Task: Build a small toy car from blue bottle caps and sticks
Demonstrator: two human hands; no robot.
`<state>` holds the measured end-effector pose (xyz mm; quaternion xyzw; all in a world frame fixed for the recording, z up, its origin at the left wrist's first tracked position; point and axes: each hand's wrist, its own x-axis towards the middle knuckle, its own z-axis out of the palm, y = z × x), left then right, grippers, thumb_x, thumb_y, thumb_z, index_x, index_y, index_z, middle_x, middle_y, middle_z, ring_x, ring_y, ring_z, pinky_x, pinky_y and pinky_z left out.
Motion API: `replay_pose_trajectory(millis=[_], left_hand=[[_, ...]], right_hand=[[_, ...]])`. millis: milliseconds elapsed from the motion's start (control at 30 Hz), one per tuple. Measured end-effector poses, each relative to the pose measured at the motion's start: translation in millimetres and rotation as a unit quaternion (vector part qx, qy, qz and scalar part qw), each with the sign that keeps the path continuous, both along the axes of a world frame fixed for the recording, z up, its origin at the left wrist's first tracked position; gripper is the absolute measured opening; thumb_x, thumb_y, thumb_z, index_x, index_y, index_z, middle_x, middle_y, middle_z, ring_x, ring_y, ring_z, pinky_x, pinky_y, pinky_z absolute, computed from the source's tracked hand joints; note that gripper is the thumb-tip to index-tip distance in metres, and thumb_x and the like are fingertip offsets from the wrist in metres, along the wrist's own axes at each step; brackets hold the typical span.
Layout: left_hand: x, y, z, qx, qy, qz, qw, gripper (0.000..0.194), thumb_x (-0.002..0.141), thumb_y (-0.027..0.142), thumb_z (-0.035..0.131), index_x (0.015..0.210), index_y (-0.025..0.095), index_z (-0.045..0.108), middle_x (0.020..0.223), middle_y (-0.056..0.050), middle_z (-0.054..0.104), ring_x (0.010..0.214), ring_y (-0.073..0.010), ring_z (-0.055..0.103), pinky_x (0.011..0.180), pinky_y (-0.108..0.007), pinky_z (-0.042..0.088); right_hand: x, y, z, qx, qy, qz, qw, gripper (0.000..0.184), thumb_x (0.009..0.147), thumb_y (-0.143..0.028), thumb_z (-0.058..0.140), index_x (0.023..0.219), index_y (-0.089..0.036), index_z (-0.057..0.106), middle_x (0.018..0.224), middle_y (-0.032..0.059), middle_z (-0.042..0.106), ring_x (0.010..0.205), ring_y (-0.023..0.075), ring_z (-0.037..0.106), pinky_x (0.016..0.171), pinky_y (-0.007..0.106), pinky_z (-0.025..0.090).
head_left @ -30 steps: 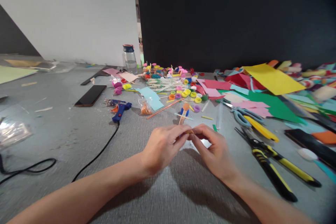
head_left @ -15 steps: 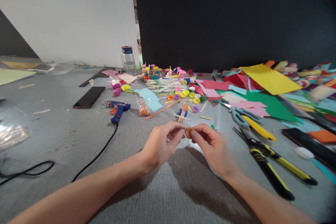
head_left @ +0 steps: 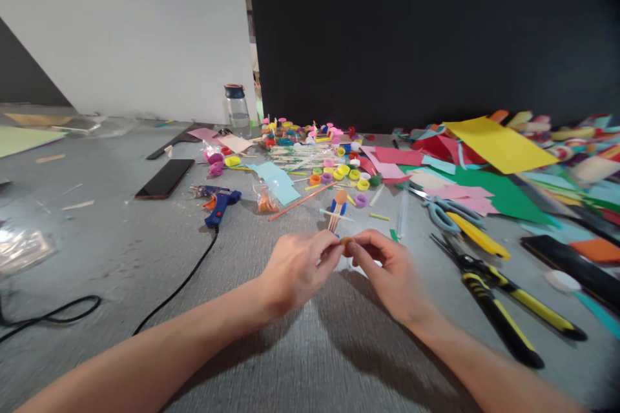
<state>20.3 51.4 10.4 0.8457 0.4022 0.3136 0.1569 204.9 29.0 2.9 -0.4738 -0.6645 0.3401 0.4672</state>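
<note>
My left hand (head_left: pixel 296 269) and my right hand (head_left: pixel 390 272) meet above the grey table (head_left: pixel 145 251), fingertips pinched together. Between them is a small orange-brown piece (head_left: pixel 345 241), mostly hidden by the fingers. Just beyond the hands lies a small stick figure (head_left: pixel 338 206) made of wooden sticks with an orange round head and a blue body.
A blue glue gun (head_left: pixel 220 202) with a black cord (head_left: pixel 174 290) lies to the left, beside a dark phone (head_left: pixel 165 179). Scissors (head_left: pixel 448 214) and yellow-black pliers (head_left: pixel 498 300) lie to the right. Coloured paper sheets (head_left: pixel 494 148), several bottle caps (head_left: pixel 346 174) and a clear bottle (head_left: pixel 237 103) sit further back.
Half a second ago the orange-brown piece showed face-on between my fingers; now both hands have closed in on it again and it is nearly hidden.
</note>
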Motion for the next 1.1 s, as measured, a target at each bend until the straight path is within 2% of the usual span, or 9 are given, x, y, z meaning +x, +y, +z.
replay_pose_trajectory(millis=[133,300,400,533,667,733,833,933,1100], left_hand=[[1,0,-1.3,-0.02,0.026,0.018,0.999,0.027,0.099,0.039,0.053,0.09,0.019,0.069,0.077,-0.004,0.073,0.065,-0.0169,0.065,0.06,-0.027,0.041],[2,-1,-1.1,-0.044,0.008,0.008,0.999,0.026,0.098,0.031,0.053,0.083,0.019,0.07,0.069,-0.003,0.07,0.059,-0.0156,0.061,0.059,-0.027,0.039],[4,-2,1.3,-0.089,-0.03,0.008,0.996,0.022,0.097,0.03,0.054,0.088,0.019,0.071,0.076,-0.003,0.073,0.063,-0.0161,0.064,0.06,-0.027,0.042],[7,-2,1.2,-0.178,-0.175,-0.009,0.968,0.018,0.096,0.031,0.058,0.103,0.02,0.069,0.094,-0.005,0.076,0.082,-0.0171,0.069,0.068,-0.027,0.05],[9,1,-1.5,-0.251,-0.288,-0.012,0.924,0.016,0.094,0.028,0.057,0.096,0.017,0.068,0.087,-0.004,0.073,0.075,-0.0138,0.067,0.069,-0.026,0.053],[10,3,-1.6,-0.276,-0.302,-0.002,0.912,0.015,0.092,0.027,0.058,0.094,0.016,0.068,0.083,-0.004,0.071,0.07,-0.0128,0.065,0.065,-0.026,0.053],[10,4,-1.0,-0.301,-0.302,0.009,0.904,0.014,0.09,0.026,0.059,0.094,0.015,0.067,0.079,-0.003,0.069,0.067,-0.0121,0.063,0.061,-0.025,0.053],[10,4,-2.2,-0.299,-0.298,0.008,0.907,0.014,0.089,0.026,0.059,0.093,0.016,0.068,0.079,-0.002,0.068,0.066,-0.0112,0.062,0.061,-0.024,0.052],[12,1,-7.9,-0.303,-0.317,0.013,0.898,0.013,0.089,0.026,0.061,0.093,0.016,0.068,0.081,-0.002,0.071,0.069,-0.0118,0.065,0.064,-0.024,0.053]], right_hand=[[0,2,-1.4,-0.01,0.006,-0.021,1.0,0.02,0.095,-0.037,0.061,0.089,-0.02,0.07,0.08,0.0014,0.069,0.072,0.016,0.063,0.065,0.027,0.05],[-1,1,-0.4,-0.019,-0.001,-0.011,1.0,0.021,0.095,-0.037,0.061,0.089,-0.019,0.07,0.08,0.0017,0.07,0.071,0.0159,0.062,0.066,0.028,0.049],[-2,1,0.4,-0.027,0.013,-0.011,1.0,0.02,0.094,-0.037,0.061,0.089,-0.019,0.069,0.079,0.0011,0.069,0.069,0.0149,0.06,0.064,0.027,0.048],[-5,1,2.0,-0.042,0.058,-0.007,0.997,0.022,0.093,-0.039,0.062,0.086,-0.019,0.068,0.072,-0.0002,0.064,0.066,0.014,0.059,0.061,0.026,0.049],[-3,3,4.1,-0.052,0.05,0.011,0.997,0.028,0.096,-0.04,0.058,0.082,-0.018,0.068,0.069,0.0003,0.063,0.063,0.0137,0.058,0.059,0.026,0.049],[1,5,3.6,-0.046,0.047,-0.004,0.998,0.027,0.097,-0.04,0.057,0.089,-0.018,0.069,0.073,0.0009,0.065,0.063,0.0137,0.06,0.059,0.026,0.05],[8,6,0.9,0.013,0.011,-0.032,0.999,0.02,0.095,-0.036,0.061,0.103,-0.02,0.069,0.085,0.0017,0.069,0.066,0.0133,0.063,0.062,0.026,0.051],[8,5,-0.6,0.059,-0.034,-0.013,0.998,0.016,0.096,-0.033,0.061,0.101,-0.021,0.07,0.093,0.0025,0.07,0.075,0.0142,0.065,0.068,0.027,0.052],[2,5,1.7,0.005,-0.043,-0.015,0.999,0.02,0.093,-0.038,0.063,0.092,-0.019,0.069,0.082,0.0013,0.069,0.068,0.0142,0.062,0.063,0.027,0.05]])
